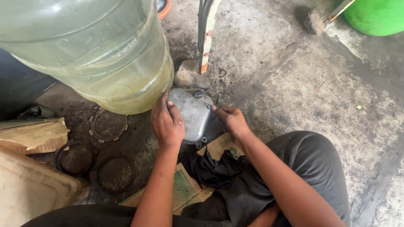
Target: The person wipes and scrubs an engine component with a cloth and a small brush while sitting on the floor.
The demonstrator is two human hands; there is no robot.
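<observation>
Head view showed the left hand [167, 122] clamped over the cover's [194, 117] near edge, fingers curled to steady it on the floor [294, 84], while the right hand [230, 120] pinched its far edge, rings [108, 125] lying beyond the left fingers.

Both forearms are bare to the elbow, no sleeves, watch or rings visible. The left hand [167, 122] and right hand [230, 120] look grimy. Dark grey trousers [311, 164] cover the legs.

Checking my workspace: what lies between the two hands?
In the head view, the grey engine cover lies between left hand and right hand; both touch it.
</observation>
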